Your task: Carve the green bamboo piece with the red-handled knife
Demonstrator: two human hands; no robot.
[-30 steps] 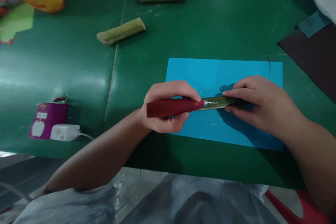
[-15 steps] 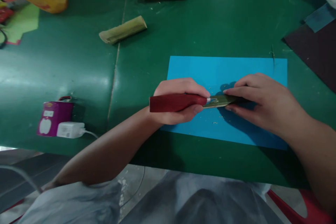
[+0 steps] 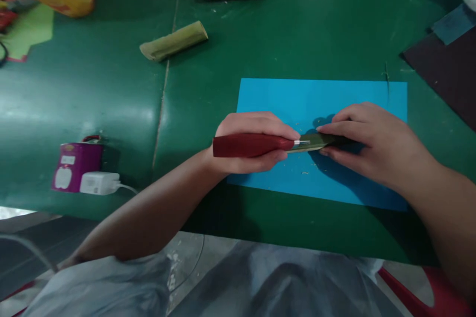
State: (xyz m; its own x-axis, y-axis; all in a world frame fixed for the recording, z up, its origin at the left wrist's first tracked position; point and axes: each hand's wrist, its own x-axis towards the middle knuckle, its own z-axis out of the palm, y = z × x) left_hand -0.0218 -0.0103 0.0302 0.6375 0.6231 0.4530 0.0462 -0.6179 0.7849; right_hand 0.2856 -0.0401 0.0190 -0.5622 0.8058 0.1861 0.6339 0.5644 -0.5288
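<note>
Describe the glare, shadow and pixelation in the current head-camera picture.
Head view: whitish glare on the green table at left; a dark shadow on the blue sheet, below the right hand; pixelation at the top edge, right of centre.

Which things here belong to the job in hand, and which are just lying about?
Apparently in the job:
red-handled tool, in the left hand
green strip, in the right hand
blue sheet, beneath

Apparently just lying about:
purple box
white adapter
loose bamboo tube
dark sheet
</note>
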